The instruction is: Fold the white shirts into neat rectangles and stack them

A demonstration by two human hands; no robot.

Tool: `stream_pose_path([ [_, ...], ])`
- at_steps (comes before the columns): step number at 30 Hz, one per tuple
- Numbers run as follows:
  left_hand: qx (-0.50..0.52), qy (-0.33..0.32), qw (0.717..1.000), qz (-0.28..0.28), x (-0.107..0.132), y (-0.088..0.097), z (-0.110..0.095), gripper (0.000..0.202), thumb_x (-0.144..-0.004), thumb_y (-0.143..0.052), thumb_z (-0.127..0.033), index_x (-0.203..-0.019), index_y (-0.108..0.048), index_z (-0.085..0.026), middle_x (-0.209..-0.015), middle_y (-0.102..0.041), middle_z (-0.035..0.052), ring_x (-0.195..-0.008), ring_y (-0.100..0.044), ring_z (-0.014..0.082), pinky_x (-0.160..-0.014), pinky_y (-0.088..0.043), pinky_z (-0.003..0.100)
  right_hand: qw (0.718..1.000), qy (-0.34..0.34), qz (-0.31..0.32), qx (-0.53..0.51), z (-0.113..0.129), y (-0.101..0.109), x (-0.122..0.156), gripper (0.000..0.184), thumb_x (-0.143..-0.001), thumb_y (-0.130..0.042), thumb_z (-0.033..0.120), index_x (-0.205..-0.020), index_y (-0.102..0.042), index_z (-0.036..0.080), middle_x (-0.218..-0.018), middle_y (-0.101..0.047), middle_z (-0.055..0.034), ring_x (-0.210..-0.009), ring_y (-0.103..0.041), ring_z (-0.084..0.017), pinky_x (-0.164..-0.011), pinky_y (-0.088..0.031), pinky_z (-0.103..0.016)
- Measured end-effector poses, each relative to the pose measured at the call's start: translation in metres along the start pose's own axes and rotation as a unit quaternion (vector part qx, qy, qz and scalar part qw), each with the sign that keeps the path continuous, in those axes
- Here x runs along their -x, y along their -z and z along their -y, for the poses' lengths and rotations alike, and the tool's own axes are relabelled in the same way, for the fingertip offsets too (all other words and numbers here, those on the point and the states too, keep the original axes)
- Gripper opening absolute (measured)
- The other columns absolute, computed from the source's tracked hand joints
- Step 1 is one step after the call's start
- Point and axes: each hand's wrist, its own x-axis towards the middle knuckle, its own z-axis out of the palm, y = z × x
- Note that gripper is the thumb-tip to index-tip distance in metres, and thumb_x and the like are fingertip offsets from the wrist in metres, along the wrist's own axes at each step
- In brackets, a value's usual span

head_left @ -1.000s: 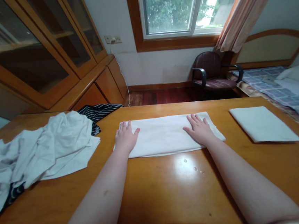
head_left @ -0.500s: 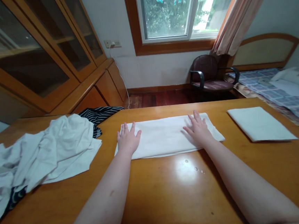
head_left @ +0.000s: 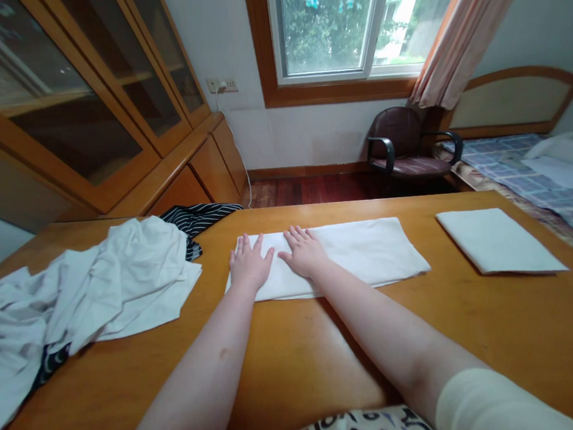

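Observation:
A white cloth (head_left: 364,251), folded into a long flat strip, lies across the middle of the wooden table (head_left: 299,354). My left hand (head_left: 249,266) rests on its left end, palm down with the fingers spread. Close beside it, my right hand (head_left: 306,252) lies flat on the cloth, fingers stretched out and thumb toward the left hand. Neither hand grips anything. The cloth's right half is uncovered and looks smooth, with layered edges showing at the front and right.
To the left, white garments (head_left: 136,275) lie in a loose heap, with black striped fabric (head_left: 201,216) behind them. A folded white cloth (head_left: 502,239) sits at the right. Beyond the table stand a glass-door cabinet (head_left: 114,190), an armchair (head_left: 400,141) and a bed (head_left: 522,161).
My right hand has slid left along the cloth, from near its right end to beside my left hand. The left hand stays at the left end. The view has shifted slightly.

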Motion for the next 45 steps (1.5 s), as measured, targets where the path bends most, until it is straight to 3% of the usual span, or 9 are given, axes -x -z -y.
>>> stream_pose_path([
  [5,-0.005,-0.002,1.0,-0.004,0.002,0.002,-0.001,0.065,-0.09,-0.027,-0.058,-0.144,-0.037,-0.024,-0.153,-0.027,0.0156,-0.142,-0.021,0.031,-0.11,-0.024,0.05,0.996,-0.085,0.007,0.014,-0.043,0.015,0.025,0.073,-0.092,-0.024,0.062,-0.149,-0.027,0.015,-0.155,-0.023,-0.0108,-0.143,-0.017,-0.024,-0.113,-0.011,-0.04],
  [14,-0.005,-0.006,1.0,-0.008,0.002,0.0,-0.001,0.067,-0.09,-0.024,-0.059,-0.145,-0.036,-0.023,-0.153,-0.026,0.0157,-0.142,-0.021,0.0312,-0.11,-0.024,0.051,0.954,-0.283,-0.018,0.096,-0.163,0.044,0.106,0.079,-0.09,-0.023,0.063,-0.149,-0.023,0.011,-0.155,-0.02,-0.0142,-0.142,-0.017,-0.028,-0.112,-0.017,-0.045],
  [23,-0.007,0.019,0.999,0.049,-0.007,0.01,-0.004,0.065,-0.089,-0.027,-0.056,-0.145,-0.035,-0.023,-0.154,-0.024,0.0159,-0.142,-0.018,0.0328,-0.11,-0.019,0.056,0.952,-0.285,-0.029,0.112,-0.17,0.043,0.113,0.081,-0.089,-0.019,0.065,-0.149,-0.023,0.01,-0.155,-0.02,-0.0144,-0.141,-0.019,-0.028,-0.111,-0.02,-0.046],
  [26,-0.016,0.038,0.999,0.03,-0.001,0.014,-0.043,0.062,-0.089,-0.035,-0.044,-0.143,-0.04,-0.014,-0.152,-0.027,0.0193,-0.141,-0.018,0.0378,-0.11,-0.015,0.058,0.951,-0.286,-0.031,0.112,-0.17,0.043,0.113,0.08,-0.089,-0.02,0.064,-0.149,-0.024,0.011,-0.155,-0.02,-0.0138,-0.141,-0.019,-0.028,-0.111,-0.019,-0.046],
  [28,0.003,-0.085,0.996,-0.004,0.015,0.011,-0.088,0.059,-0.089,-0.036,-0.037,-0.144,-0.038,-0.015,-0.154,-0.025,0.0161,-0.142,-0.017,0.0335,-0.114,-0.011,0.053,0.951,-0.287,-0.032,0.112,-0.17,0.043,0.113,0.08,-0.089,-0.02,0.064,-0.149,-0.024,0.011,-0.155,-0.02,-0.0138,-0.141,-0.02,-0.028,-0.111,-0.019,-0.045],
  [31,0.05,-0.304,0.95,0.052,0.046,-0.002,-0.155,0.057,-0.09,-0.036,-0.043,-0.144,-0.038,-0.023,-0.155,-0.026,0.0087,-0.143,-0.018,0.0261,-0.116,-0.01,0.047,0.952,-0.284,-0.034,0.111,-0.17,0.043,0.113,0.08,-0.089,-0.021,0.064,-0.149,-0.024,0.011,-0.155,-0.021,-0.014,-0.141,-0.02,-0.028,-0.111,-0.019,-0.045],
  [34,0.07,-0.312,0.945,0.071,0.063,-0.014,-0.182,0.061,-0.091,-0.031,-0.05,-0.147,-0.032,-0.025,-0.156,-0.022,0.0085,-0.143,-0.018,0.025,-0.115,-0.012,0.048,0.953,-0.281,-0.032,0.108,-0.17,0.043,0.113,0.08,-0.089,-0.022,0.064,-0.149,-0.023,0.011,-0.155,-0.021,-0.0142,-0.141,-0.02,-0.028,-0.111,-0.019,-0.045],
  [37,0.072,-0.291,0.95,0.08,0.058,-0.014,-0.158,0.064,-0.09,-0.03,-0.056,-0.148,-0.029,-0.027,-0.157,-0.02,0.0052,-0.144,-0.014,0.0237,-0.116,-0.013,0.046,0.953,-0.284,-0.024,0.104,-0.17,0.044,0.113,0.08,-0.089,-0.021,0.064,-0.15,-0.022,0.011,-0.155,-0.02,-0.0146,-0.141,-0.019,-0.028,-0.111,-0.019,-0.046],
  [45,-0.018,-0.152,0.986,0.063,0.044,0.01,-0.004,0.059,-0.093,-0.029,-0.046,-0.148,-0.028,-0.024,-0.155,-0.023,0.0053,-0.143,-0.018,0.0247,-0.115,-0.016,0.046,0.956,-0.277,-0.044,0.091,-0.171,0.044,0.115,0.079,-0.089,-0.023,0.064,-0.148,-0.027,0.011,-0.155,-0.022,-0.0147,-0.141,-0.021,-0.03,-0.111,-0.02,-0.046],
])
